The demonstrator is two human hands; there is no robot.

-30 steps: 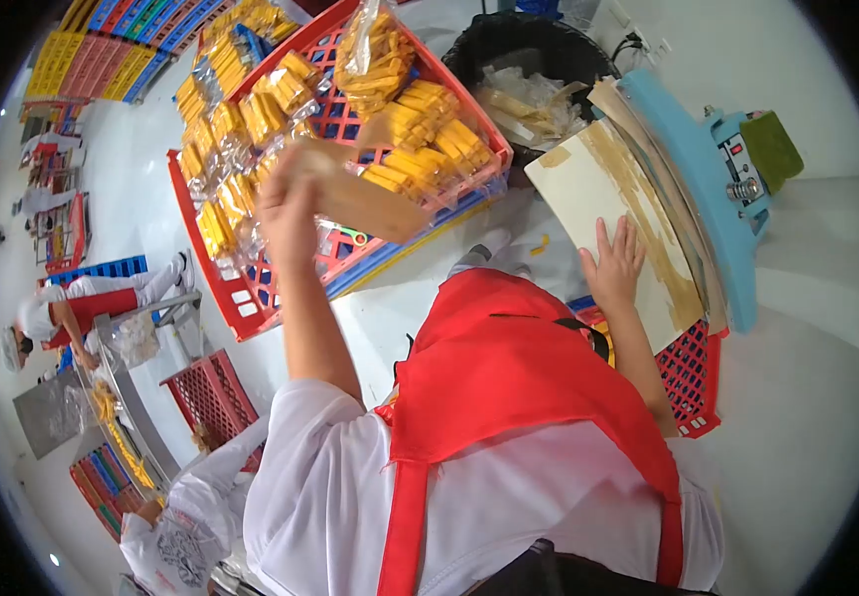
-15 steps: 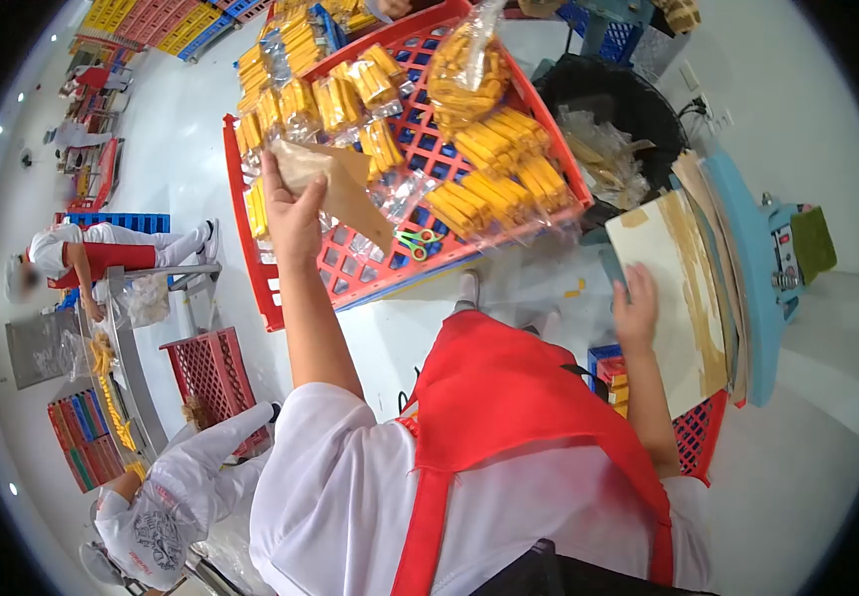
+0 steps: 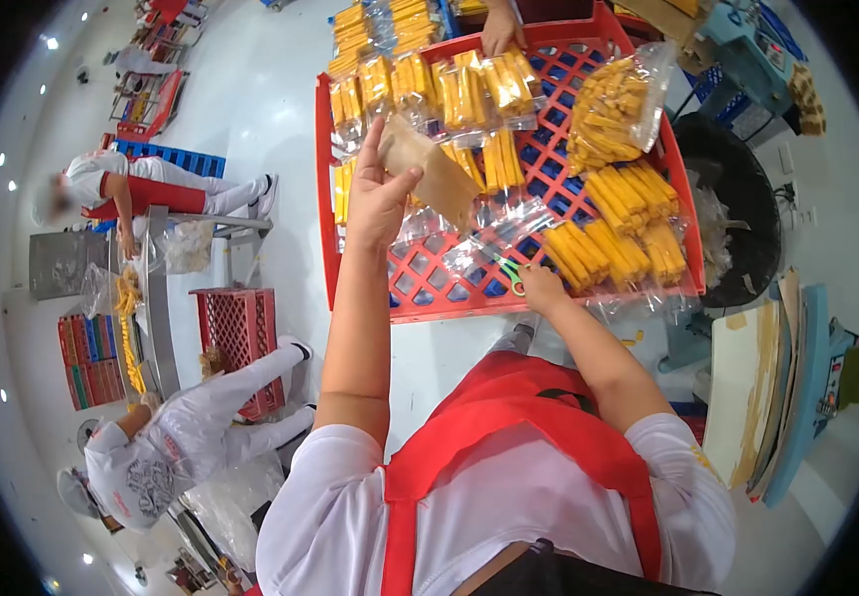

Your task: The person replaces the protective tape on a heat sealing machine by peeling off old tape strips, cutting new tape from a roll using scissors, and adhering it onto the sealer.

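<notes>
My left hand (image 3: 380, 194) pinches a piece of tan, paper-like sheet (image 3: 429, 169) between thumb and fingers, above the left part of a red plastic crate (image 3: 429, 286). At the crate's near side my right hand (image 3: 543, 288) has its fingers on the handle of green-handled scissors (image 3: 512, 271), whose blades point away to the left. Clear bags of yellow sticks (image 3: 464, 96) lie in rows along the crate's far and left sides. More bagged yellow sticks (image 3: 593, 253) sit right of the scissors, and a bulging clear bag of yellow pieces (image 3: 608, 114) stands behind them.
Another person's hand (image 3: 499, 30) reaches over the crate's far edge. At right are a black lined bin (image 3: 732, 209) and a blue machine with a pale board (image 3: 742, 392). Two co-workers stand at a metal table (image 3: 158, 298) on the left, near a red crate (image 3: 239, 338).
My right hand has moved from beside the pale board to the scissors in the crate. The view has shifted left, and my left hand still holds the tan sheet.
</notes>
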